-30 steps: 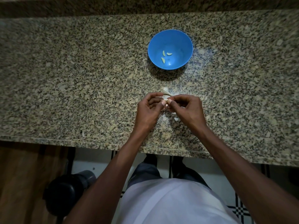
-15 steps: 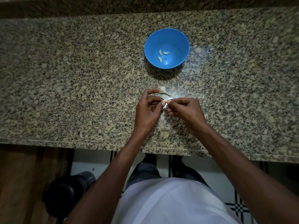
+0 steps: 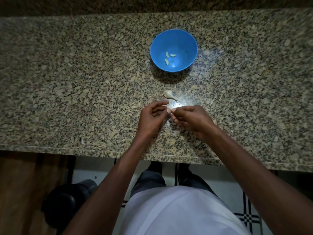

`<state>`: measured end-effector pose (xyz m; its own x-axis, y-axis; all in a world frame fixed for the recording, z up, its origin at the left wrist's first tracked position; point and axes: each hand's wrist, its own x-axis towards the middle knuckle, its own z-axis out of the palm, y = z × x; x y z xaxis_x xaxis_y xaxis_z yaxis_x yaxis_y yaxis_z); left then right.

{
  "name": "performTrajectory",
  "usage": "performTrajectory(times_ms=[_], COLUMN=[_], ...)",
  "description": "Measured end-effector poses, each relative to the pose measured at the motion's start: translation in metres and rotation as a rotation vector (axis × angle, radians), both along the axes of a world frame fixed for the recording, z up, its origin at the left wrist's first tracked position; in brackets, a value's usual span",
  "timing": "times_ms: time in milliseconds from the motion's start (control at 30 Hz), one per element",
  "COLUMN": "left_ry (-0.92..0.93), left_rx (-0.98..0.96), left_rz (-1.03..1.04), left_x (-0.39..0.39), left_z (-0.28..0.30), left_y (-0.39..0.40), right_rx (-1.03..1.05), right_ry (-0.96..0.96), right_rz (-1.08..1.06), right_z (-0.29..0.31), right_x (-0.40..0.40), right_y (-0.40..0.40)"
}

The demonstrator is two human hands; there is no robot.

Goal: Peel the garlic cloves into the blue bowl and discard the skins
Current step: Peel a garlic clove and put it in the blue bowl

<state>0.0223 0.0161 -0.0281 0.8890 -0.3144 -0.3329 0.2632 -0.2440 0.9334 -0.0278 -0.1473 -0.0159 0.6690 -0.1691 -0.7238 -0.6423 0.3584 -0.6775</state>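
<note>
A small garlic clove (image 3: 172, 109) is pinched between the fingertips of the left hand (image 3: 150, 118) and right hand (image 3: 192, 119), near the countertop's (image 3: 67, 82) front edge. Beyond lie a garlic bulb (image 3: 168, 95) and the blue bowl (image 3: 174, 50) holding three peeled cloves (image 3: 169, 57).

A home kitchen is showing: speckled granite countertop (image 3: 84, 82) overhanging checkered floor tiles (image 3: 245, 216), wooden cabinet (image 3: 20, 192) standing beneath it.

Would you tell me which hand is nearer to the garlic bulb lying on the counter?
Left. The left hand sits just below the bulb, its fingertips almost reaching it. The right hand lies below and further right.
</note>
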Motion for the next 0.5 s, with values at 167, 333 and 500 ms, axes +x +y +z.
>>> performTrajectory(times_ms=[167,333,500], left_ry=[0.092,0.123,0.126], left_rx=[-0.017,-0.021,0.003], left_rz=[-0.024,-0.034,-0.06], left_x=[0.004,0.005,0.003], left_z=[-0.001,-0.001,-0.002], left_y=[0.005,0.003,0.002], right_rx=[-0.178,-0.42,-0.57], right_ry=[-0.189,-0.227,-0.369], right_rz=[0.18,0.304,0.337], right_z=[-0.004,-0.008,-0.01], right_x=[-0.003,0.0,0.004], right_y=[-0.006,-0.008,-0.008])
